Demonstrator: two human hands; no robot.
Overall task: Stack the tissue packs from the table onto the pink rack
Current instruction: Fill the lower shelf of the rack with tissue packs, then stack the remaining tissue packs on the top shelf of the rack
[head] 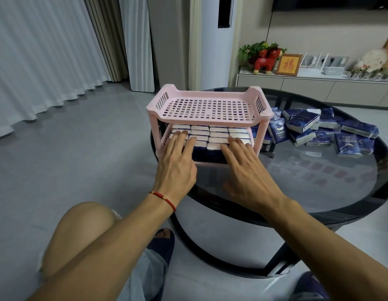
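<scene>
A pink two-tier rack [207, 118] stands at the left edge of the round dark glass table [319, 181]. Its lower shelf is packed with rows of dark blue tissue packs [217, 135] standing on edge, white sides up. The upper shelf holds nothing. My left hand [177, 161] lies flat with fingers spread on the front left packs. My right hand [245, 168] lies flat with its fingers on the front right packs. Neither hand grips a pack. A loose heap of several more blue tissue packs [319, 129] lies on the table to the right of the rack.
A low white cabinet [314, 83] with ornaments, a red horse figure [267, 59] and a framed picture stands behind the table. White curtains [36, 61] hang at the left. My knee [86, 231] and a slippered foot are below the table's left side.
</scene>
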